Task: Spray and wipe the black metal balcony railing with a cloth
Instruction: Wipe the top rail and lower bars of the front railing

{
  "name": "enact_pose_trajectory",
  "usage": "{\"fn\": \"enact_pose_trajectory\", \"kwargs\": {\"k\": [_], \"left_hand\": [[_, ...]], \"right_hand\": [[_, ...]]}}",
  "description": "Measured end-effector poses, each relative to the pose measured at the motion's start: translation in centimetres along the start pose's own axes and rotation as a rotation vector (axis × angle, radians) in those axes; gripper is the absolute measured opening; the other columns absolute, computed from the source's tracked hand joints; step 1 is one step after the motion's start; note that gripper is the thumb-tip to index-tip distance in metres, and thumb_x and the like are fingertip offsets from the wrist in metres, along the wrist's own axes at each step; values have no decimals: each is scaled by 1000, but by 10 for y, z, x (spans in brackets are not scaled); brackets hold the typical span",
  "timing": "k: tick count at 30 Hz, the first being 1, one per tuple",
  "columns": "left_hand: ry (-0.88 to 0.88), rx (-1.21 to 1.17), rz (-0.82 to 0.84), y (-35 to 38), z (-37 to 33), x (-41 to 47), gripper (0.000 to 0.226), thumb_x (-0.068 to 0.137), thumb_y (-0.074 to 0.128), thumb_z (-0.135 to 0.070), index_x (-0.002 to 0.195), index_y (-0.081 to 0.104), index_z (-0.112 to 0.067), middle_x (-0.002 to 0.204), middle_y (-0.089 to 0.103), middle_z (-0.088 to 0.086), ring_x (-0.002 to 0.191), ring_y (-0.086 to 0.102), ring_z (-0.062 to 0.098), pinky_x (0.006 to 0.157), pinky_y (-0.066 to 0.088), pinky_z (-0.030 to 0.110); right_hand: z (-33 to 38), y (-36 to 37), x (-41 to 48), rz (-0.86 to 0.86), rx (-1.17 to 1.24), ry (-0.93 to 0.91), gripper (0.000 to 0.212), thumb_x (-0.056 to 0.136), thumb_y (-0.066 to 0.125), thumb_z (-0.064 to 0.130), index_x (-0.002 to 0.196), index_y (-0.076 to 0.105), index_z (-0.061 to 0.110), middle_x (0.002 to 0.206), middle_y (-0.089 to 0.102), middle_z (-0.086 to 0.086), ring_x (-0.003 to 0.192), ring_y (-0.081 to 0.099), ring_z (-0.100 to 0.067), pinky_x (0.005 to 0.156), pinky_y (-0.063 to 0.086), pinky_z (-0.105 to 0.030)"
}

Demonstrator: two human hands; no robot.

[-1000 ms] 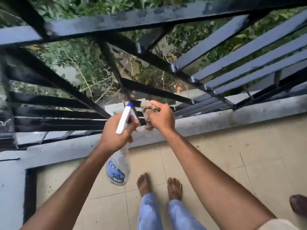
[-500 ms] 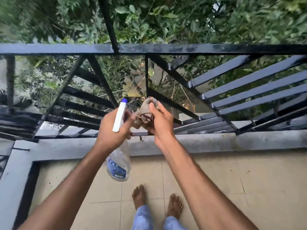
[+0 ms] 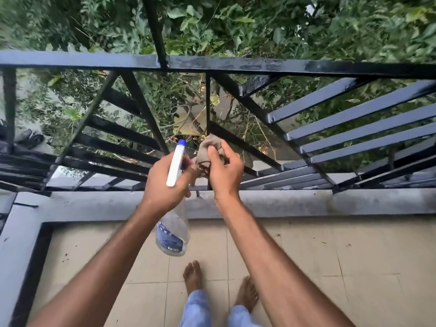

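Head view: left hand (image 3: 165, 182) grips clear plastic spray bottle (image 3: 173, 234); right hand (image 3: 224, 172) presses crumpled beige cloth (image 3: 208, 147) against black metal balcony railing (image 3: 236, 66).

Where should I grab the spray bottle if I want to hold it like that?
Grab the spray bottle at its thin neck, just under the white sprayer head, coming from behind. The left hand wraps it there now: the neck is narrow enough for fingers to close round, and the wide clear body hangs below.

You get one view only, head-worn, wide-angle. It looks steeply down and forward, close over the railing (image 3: 236, 64), with the tiled floor (image 3: 330, 251) beneath.
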State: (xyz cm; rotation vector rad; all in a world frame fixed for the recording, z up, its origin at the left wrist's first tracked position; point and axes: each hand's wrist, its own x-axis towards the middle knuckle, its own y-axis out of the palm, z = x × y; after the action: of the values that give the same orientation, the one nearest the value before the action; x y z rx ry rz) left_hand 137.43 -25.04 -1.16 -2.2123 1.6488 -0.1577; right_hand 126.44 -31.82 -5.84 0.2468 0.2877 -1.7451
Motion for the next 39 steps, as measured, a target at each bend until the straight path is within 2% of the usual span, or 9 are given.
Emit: {"fn": "enact_pose_trajectory", "kwargs": {"k": [7,13,17,21,26,29,32,35,39], "left_hand": [[-17,7,11,11,3,10,14,95,67,-5,84,60,-10,72,66,15,45,61,16,48,48,21],[2,58,88,37,18,17,22,90,70,0,84,63,-19,73,63,-5,46,60,10,47,47,18],[-40,40,148,53,26,19,20,91,71,-1,86,65,-20,75,66,0,45,59,11,47,48,19],[-55,53,175,69,43,25,16,92,71,-6,89,67,-21,83,69,3,49,63,12,49,50,20],[-66,100,255,81,54,24,6,84,68,-27,89,67,-26,79,69,-5,49,66,17,53,56,34],[-51,105,281,81,52,30,7,86,70,-19,89,67,-25,79,69,-1,49,65,15,50,51,25],[-58,111,279,80,46,39,16,91,71,-4,87,67,-19,77,67,1,49,63,13,48,48,18],[-42,149,310,82,43,49,17,92,69,-2,87,67,-18,79,70,5,48,63,13,47,47,16],[2,182,359,79,49,58,15,92,67,-1,88,67,-15,82,73,9,46,63,16,47,47,16]], "right_hand": [[-27,-6,13,16,-413,-3,41,93,66,29,135,65,30,108,54,5,100,65,-22,82,50,-31],[-60,-24,32,47,-677,-165,35,95,58,27,128,66,36,107,50,-1,87,59,-23,75,46,-33],[-85,-61,74,-115,-651,177,32,96,60,29,127,68,33,117,53,-5,105,62,-30,94,51,-42],[-114,-92,113,-204,-687,301,33,91,62,33,123,70,30,125,62,-7,107,62,-34,95,53,-41],[-122,-99,119,-384,-533,298,27,84,62,36,108,74,29,107,69,-1,93,65,-26,89,54,-37],[-109,-112,124,-563,-244,374,9,85,72,32,78,70,26,74,66,17,75,67,-13,75,53,-26],[-108,-121,126,-576,-197,338,22,82,78,25,66,68,37,64,63,26,72,67,-4,78,58,-29],[-114,-120,134,-588,-222,308,3,84,77,27,87,75,27,78,70,16,71,65,-5,73,56,-27],[-123,-104,133,-500,-330,353,23,80,77,34,102,78,26,98,77,4,85,71,-21,80,60,-34]]}}
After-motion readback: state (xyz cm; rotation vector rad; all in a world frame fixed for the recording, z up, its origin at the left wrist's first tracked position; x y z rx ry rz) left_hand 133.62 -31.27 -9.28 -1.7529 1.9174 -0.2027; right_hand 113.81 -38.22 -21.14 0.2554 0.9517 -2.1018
